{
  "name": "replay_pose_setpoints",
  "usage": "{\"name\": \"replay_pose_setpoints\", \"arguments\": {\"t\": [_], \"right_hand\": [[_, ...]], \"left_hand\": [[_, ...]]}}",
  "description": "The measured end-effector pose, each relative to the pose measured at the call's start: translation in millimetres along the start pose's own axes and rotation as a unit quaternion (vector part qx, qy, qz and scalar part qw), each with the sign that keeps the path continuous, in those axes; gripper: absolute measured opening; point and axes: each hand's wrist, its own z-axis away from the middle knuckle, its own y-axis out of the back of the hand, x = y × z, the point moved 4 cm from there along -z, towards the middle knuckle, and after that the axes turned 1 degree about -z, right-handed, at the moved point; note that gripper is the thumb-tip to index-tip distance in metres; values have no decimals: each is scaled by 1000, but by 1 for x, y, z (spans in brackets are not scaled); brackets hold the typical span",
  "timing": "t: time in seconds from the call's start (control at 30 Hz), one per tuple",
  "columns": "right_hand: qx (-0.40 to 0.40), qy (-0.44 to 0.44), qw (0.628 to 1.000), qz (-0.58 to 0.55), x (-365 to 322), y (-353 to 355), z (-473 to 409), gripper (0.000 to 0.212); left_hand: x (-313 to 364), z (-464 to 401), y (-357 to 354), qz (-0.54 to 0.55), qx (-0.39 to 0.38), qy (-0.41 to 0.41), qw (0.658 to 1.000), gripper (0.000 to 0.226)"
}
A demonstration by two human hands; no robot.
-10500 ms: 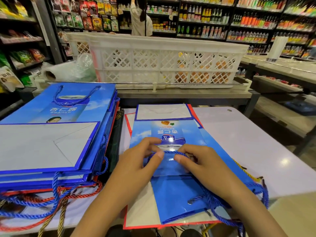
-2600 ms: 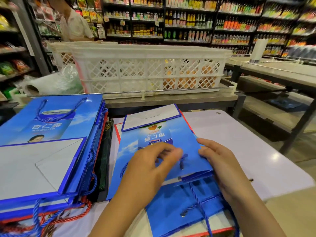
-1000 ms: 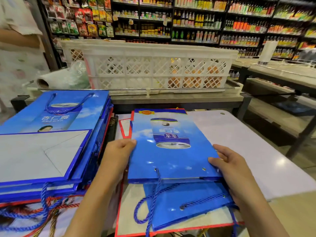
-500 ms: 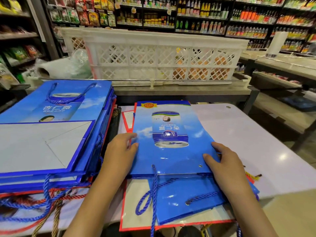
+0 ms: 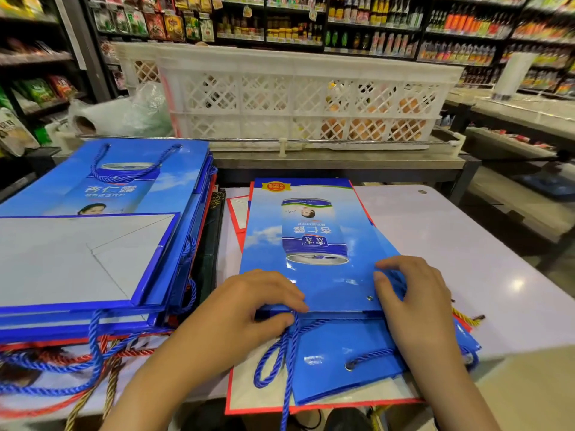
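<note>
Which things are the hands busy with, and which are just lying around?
Busy with: blue paper bag, its rope handle, left hand, right hand.
Lying around: stack of bags, white crate, plastic roll, shop shelves.

shelf bottles (image 5: 382, 43) blurred — rope handle (image 5: 288, 346) cut off below.

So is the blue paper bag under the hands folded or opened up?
Folded: the blue paper bag lies flat as a thin sheet.

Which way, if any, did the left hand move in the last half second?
Yes: the left hand went right, away from the stack, from the bag's left edge to its near edge.
</note>
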Motion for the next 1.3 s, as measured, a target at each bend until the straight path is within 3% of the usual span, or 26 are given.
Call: {"name": "replay_pose_setpoints", "arguments": {"t": [0.1,0.23,0.37,0.47,0.53,0.6,0.73,0.87,0.97,1.1,1.2,1.3], "right_hand": [[-47,74,994,-72,-25,5,7,16],[-186,93,959,-191,-57,-1,20,30],[-222,128,959,-120,-72,-19,32,42],[-208,131,963,-114,-77,-28,38,24],[-205,111,959,-160,-77,-28,38,12],[-212,40,942,-255,-76,-22,34,17],[-221,7,925,-310,-79,-5,23,21],[-220,5,926,-308,-83,4,16,21],[-244,-38,906,-345,-84,7,17,17],[-297,-112,875,-366,-78,3,21,8],[-350,-118,859,-353,-75,3,23,16],[-414,-119,837,-336,-75,3,26,10]], "left_hand": [[2,-5,-1,35,45,16,998,7],[-2,-13,3,123,159,66,977,17],[-4,-18,1,176,197,90,960,19],[-9,-16,1,199,229,115,946,20],[-14,-16,0,209,241,128,939,20],[-14,-15,1,203,242,130,940,22],[10,-10,7,132,182,21,974,47],[25,-16,5,-29,111,-48,992,28],[25,-19,11,-16,158,-55,986,26],[17,-17,16,75,245,8,967,29],[9,-16,21,133,333,78,930,27],[-1,-18,27,165,382,114,902,28]]}}
